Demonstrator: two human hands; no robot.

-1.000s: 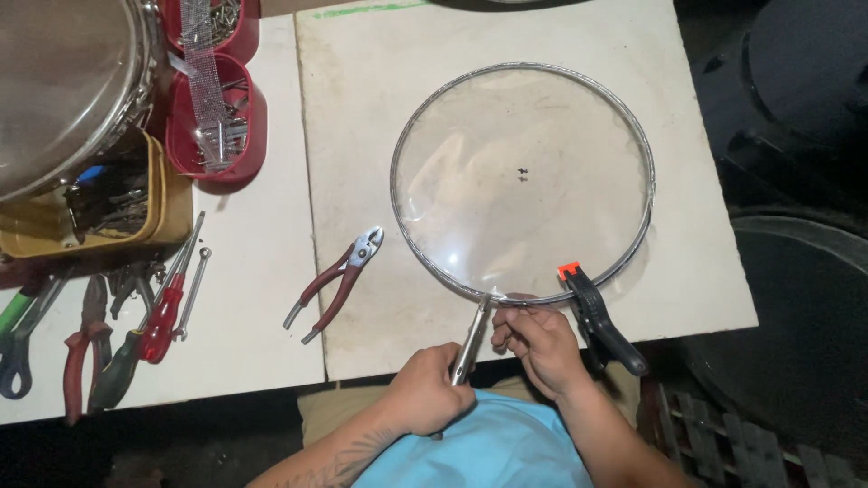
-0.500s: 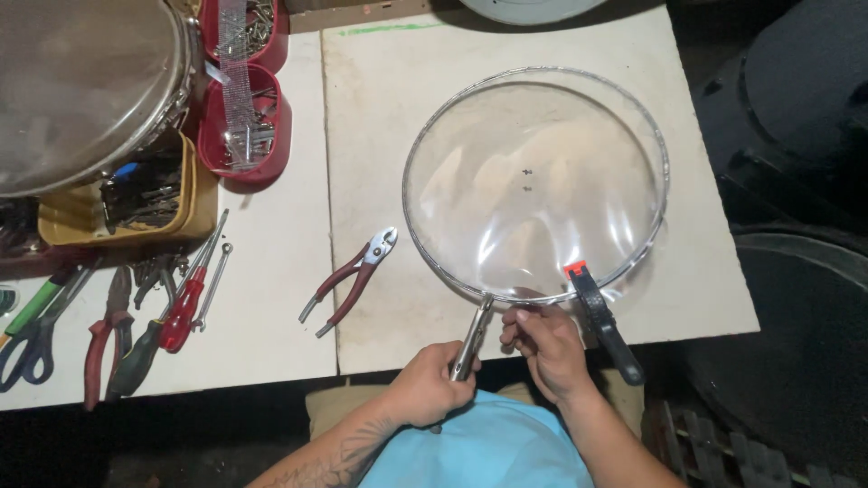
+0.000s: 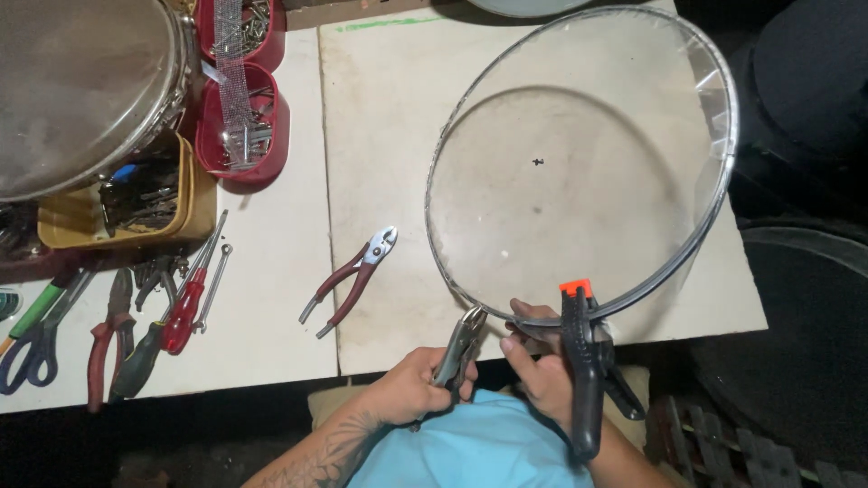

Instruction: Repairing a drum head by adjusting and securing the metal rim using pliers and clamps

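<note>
Two closed hands: left hand [image 3: 411, 389] on locking pliers [image 3: 459, 346], right hand [image 3: 540, 366] on lid rim [image 3: 542, 312].

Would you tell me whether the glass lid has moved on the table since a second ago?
Yes. The glass lid has tipped up: its far rim now overhangs the pale table's back edge, whereas earlier it lay well inside that edge.

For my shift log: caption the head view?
Left hand grips locking pliers at glass lid rim; right hand steadies it.

No packages, labels, signs or screens show anywhere on the white table [image 3: 271, 298]; from twelve o'clock to six o'clock, only bare tools and open trays.
</note>
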